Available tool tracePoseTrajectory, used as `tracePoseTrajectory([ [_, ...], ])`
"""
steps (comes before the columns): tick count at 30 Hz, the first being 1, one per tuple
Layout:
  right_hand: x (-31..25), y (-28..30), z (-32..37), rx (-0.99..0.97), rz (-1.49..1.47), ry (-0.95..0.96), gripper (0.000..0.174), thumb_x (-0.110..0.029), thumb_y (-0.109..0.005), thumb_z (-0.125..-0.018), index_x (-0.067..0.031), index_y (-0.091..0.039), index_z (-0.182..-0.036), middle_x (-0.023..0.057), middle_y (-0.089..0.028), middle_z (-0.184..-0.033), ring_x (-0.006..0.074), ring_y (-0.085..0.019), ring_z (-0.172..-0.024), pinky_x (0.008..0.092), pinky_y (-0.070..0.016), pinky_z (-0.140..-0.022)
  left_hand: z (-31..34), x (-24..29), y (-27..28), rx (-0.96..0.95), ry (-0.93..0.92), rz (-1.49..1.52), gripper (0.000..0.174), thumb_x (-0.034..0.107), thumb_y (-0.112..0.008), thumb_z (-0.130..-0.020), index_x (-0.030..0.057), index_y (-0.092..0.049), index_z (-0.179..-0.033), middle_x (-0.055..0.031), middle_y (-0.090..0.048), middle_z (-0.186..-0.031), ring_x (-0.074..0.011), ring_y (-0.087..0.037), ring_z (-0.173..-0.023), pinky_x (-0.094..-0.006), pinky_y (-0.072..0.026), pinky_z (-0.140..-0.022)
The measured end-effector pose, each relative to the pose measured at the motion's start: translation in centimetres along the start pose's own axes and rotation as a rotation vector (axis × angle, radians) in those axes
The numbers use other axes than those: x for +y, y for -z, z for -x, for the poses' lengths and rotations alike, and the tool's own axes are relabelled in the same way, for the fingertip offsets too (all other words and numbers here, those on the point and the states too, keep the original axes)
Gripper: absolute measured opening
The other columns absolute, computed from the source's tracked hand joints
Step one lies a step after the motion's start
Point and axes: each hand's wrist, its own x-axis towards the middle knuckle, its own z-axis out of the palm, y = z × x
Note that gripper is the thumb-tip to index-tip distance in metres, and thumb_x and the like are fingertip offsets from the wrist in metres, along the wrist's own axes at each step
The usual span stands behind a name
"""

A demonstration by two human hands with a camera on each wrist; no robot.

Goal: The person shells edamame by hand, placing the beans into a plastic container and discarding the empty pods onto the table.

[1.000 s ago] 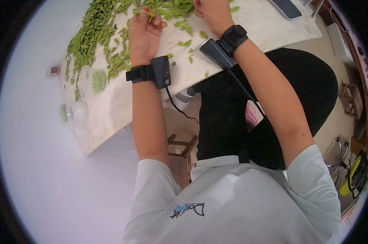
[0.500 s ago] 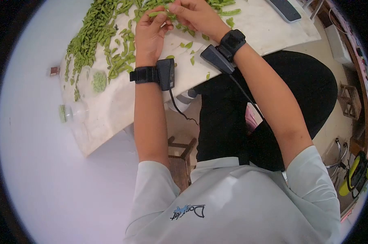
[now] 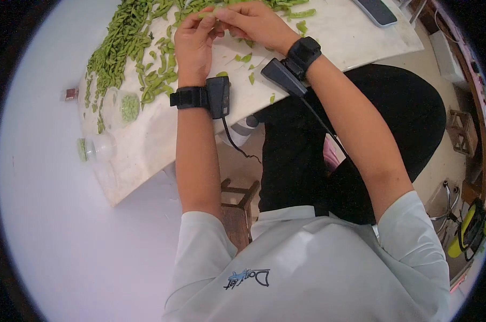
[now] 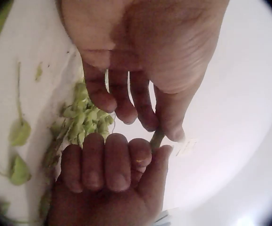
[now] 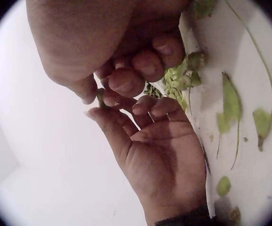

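Observation:
A green pod (image 4: 157, 140) is pinched between the two hands, partly covered by fingertips. My left hand (image 3: 193, 49) holds one end with thumb and forefinger, its other fingers loosely bent. My right hand (image 3: 264, 24) meets it from the right, thumb and forefinger on the same pod (image 5: 100, 98), remaining fingers curled in. In the right wrist view the left hand (image 5: 162, 155) lies palm up below the right. Behind the hands, green pods (image 3: 114, 59) are heaped on the pale table (image 3: 146, 139).
A clear container of shelled green beans (image 3: 130, 107) stands at the table's left, beside a tipped clear container (image 3: 100, 147). A phone (image 3: 377, 12) lies at the right. Loose leaves (image 5: 230, 103) dot the surface near the hands. A wooden stool (image 3: 236, 214) is below the table edge.
My right hand has come left and down from the upper table to meet my left hand at the pod. Over the last half second both hands have shifted slightly left.

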Motion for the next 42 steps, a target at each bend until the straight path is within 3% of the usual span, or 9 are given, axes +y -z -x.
tracePoseTrajectory([
  [7,0.2,0.0,-0.3,-0.046,0.162,0.065,0.040,-0.034,-0.054,-0.093,-0.0022,-0.062,-0.071,0.0014,-0.052,-0.054,0.0081,-0.044,-0.048,0.0255,-0.0362,-0.046,-0.4,-1.0,1.5,0.029,0.046,0.058,0.020,0.012,-0.055,-0.093,-0.0004,-0.057,-0.108,-0.0082,-0.062,-0.099,-0.0158,-0.060,-0.083,-0.0290,-0.0501,-0.071],
  [19,0.3,0.1,-0.2,-0.066,0.258,0.086,0.039,-0.031,-0.051,-0.094,-0.0015,-0.064,-0.073,0.0051,-0.058,-0.057,0.0123,-0.049,-0.048,0.0282,-0.0392,-0.048,-0.4,-0.8,1.6,0.029,0.043,-0.002,0.017,0.014,-0.057,-0.092,-0.0003,-0.060,-0.100,-0.0077,-0.064,-0.086,-0.0154,-0.059,-0.071,-0.0277,-0.0494,-0.068],
  [24,0.3,-0.1,-0.2,-0.010,0.247,0.175,0.037,-0.029,-0.052,-0.093,-0.0005,-0.064,-0.073,0.0060,-0.058,-0.058,0.0132,-0.048,-0.049,0.0295,-0.0397,-0.049,-0.4,-0.6,0.7,0.045,0.023,0.077,0.018,0.013,-0.058,-0.091,-0.0012,-0.058,-0.101,-0.0080,-0.064,-0.092,-0.0156,-0.060,-0.071,-0.0277,-0.0507,-0.068],
  [28,-0.2,0.0,0.0,-0.009,0.279,0.109,0.036,-0.029,-0.052,-0.093,-0.0003,-0.064,-0.074,0.0062,-0.058,-0.059,0.0125,-0.048,-0.051,0.0294,-0.0393,-0.050,-0.2,-0.4,-0.2,0.036,-0.081,0.073,0.017,0.010,-0.060,-0.089,-0.0010,-0.057,-0.103,-0.0082,-0.063,-0.096,-0.0154,-0.060,-0.071,-0.0268,-0.0509,-0.066],
  [33,-0.4,-0.1,0.2,0.017,0.299,0.074,0.034,-0.027,-0.053,-0.092,0.0002,-0.063,-0.073,0.0084,-0.055,-0.057,0.0147,-0.049,-0.052,0.0312,-0.0398,-0.051,-0.3,-0.4,0.3,0.077,-0.130,-0.068,0.016,0.009,-0.064,-0.087,-0.0009,-0.059,-0.099,-0.0076,-0.063,-0.089,-0.0131,-0.057,-0.066,-0.0239,-0.0464,-0.060],
  [36,0.5,-0.1,-0.1,0.079,0.409,0.261,0.031,-0.023,-0.053,-0.090,0.0010,-0.061,-0.072,0.0117,-0.054,-0.057,0.0188,-0.049,-0.052,0.0336,-0.0401,-0.052,-0.3,-0.3,0.3,0.108,-0.159,-0.172,0.015,0.010,-0.065,-0.086,-0.0010,-0.061,-0.094,-0.0067,-0.063,-0.082,-0.0113,-0.055,-0.063,-0.0226,-0.0440,-0.057],
  [42,0.3,0.3,0.0,0.039,0.462,0.177,0.029,-0.021,-0.052,-0.088,0.0021,-0.059,-0.071,0.0143,-0.055,-0.060,0.0230,-0.051,-0.054,0.0358,-0.0414,-0.054,0.1,0.0,-0.4,0.106,-0.189,-0.312,0.013,0.013,-0.065,-0.086,0.0002,-0.061,-0.087,-0.0050,-0.062,-0.072,-0.0094,-0.053,-0.061,-0.0212,-0.0417,-0.056],
])
